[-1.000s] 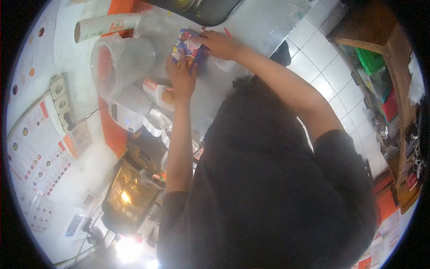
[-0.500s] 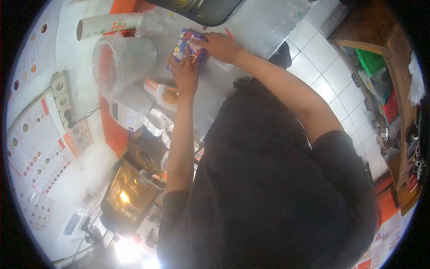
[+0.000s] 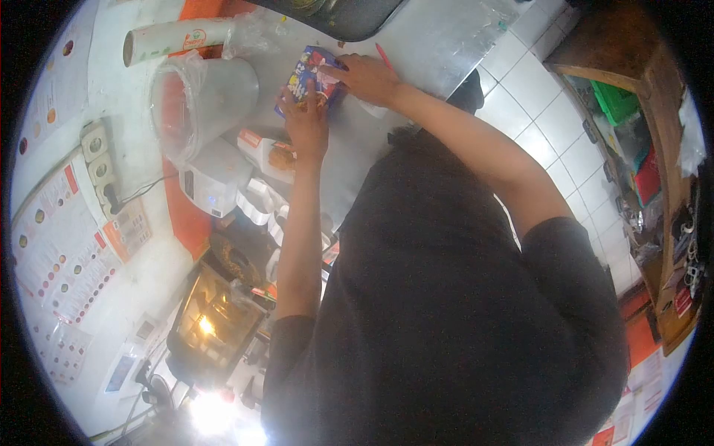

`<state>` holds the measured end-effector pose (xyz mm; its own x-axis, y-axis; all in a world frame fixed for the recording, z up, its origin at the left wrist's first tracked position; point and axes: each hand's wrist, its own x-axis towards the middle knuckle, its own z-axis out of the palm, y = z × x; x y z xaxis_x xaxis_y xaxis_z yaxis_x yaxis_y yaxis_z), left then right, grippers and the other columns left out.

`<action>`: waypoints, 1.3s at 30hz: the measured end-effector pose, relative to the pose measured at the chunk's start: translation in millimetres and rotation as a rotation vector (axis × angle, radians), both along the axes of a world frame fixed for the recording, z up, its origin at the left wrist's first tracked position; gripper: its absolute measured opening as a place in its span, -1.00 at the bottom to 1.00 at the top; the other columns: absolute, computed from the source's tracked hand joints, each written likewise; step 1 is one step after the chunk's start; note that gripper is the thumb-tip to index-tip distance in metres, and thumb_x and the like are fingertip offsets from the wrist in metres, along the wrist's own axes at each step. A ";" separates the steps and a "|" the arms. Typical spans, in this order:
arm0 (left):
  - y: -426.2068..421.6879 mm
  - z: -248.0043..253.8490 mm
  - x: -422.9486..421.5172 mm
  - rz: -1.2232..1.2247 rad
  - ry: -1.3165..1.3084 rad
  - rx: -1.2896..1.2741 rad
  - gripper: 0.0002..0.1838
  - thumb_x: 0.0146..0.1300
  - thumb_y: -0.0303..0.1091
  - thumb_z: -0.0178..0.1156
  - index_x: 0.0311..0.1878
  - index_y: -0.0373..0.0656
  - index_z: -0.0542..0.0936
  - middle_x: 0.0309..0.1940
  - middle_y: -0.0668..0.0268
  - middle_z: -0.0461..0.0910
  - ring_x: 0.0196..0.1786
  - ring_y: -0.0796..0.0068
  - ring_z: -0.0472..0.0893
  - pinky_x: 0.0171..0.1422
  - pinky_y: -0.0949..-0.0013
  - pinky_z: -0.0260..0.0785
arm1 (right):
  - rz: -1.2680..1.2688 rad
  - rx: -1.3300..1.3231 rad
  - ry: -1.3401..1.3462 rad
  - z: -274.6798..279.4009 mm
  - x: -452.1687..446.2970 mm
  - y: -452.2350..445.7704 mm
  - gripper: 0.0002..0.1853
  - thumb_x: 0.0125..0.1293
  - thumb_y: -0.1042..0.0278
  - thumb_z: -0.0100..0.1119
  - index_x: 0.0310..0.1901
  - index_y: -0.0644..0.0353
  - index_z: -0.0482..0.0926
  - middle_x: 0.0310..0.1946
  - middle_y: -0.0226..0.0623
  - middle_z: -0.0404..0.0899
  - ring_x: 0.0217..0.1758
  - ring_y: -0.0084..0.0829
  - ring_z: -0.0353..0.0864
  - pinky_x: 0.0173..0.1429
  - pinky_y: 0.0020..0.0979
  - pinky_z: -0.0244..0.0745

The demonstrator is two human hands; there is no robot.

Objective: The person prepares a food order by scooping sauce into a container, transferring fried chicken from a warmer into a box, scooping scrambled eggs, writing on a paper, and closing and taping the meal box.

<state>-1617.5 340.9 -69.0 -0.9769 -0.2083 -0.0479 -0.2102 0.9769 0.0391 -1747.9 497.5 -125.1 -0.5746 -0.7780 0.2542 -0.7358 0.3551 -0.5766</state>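
A small blue box (image 3: 300, 73) with a white, yellow and red pattern sits on the metal counter (image 3: 364, 149) near the top of the view. My left hand (image 3: 305, 123) grips its near end, with the fingers reaching up over the printed face. From the right, my right hand (image 3: 366, 78) holds the box's other side, its fingers laid across the top. The undersides of both hands are hidden. Just beyond my right hand a thin red stick-like thing (image 3: 383, 56) shows.
To the left stand a clear plastic-lined container (image 3: 208, 97) and a rolled white tube (image 3: 178, 39). Nearer are a white device (image 3: 216, 178), a printed food carton (image 3: 260, 152) and a lit glass-fronted warmer (image 3: 216, 320). A dark tray (image 3: 349, 22) lies at the far edge; wooden shelves (image 3: 662, 97) stand right.
Both hands stay on the box and barely move. The whole view has shifted very slightly.
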 end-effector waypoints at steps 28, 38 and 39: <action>-11.6 23.1 -31.3 -0.011 -0.069 0.105 0.09 -0.01 -0.10 0.48 0.57 -0.03 0.10 0.40 -0.26 0.21 0.41 -0.28 0.30 0.45 -0.21 0.17 | -0.004 0.029 -0.825 -3.9 80.5 -16.0 -0.42 0.15 0.55 0.01 0.28 0.33 0.46 0.06 0.16 0.62 0.13 0.13 0.62 0.29 -0.02 0.50; -15.0 15.8 -29.3 -0.028 -0.078 0.033 0.01 0.12 -0.08 0.45 0.58 0.03 0.09 0.42 -0.27 0.19 0.43 -0.29 0.30 0.43 -0.21 0.20 | 0.068 0.349 -0.469 30.3 74.1 2.8 -0.44 0.36 0.40 -0.02 0.41 0.17 0.34 -0.09 0.15 0.62 -0.15 0.00 0.73 -0.17 -0.01 0.67; -15.7 15.3 -28.7 -0.027 -0.078 0.033 0.01 0.12 -0.08 0.45 0.58 0.03 0.09 0.42 -0.27 0.19 0.43 -0.29 0.30 0.43 -0.21 0.20 | 0.084 0.355 -0.391 28.1 75.0 3.5 -0.45 0.38 0.38 -0.05 0.42 0.15 0.34 -0.13 0.10 0.63 -0.19 -0.04 0.74 -0.22 -0.06 0.67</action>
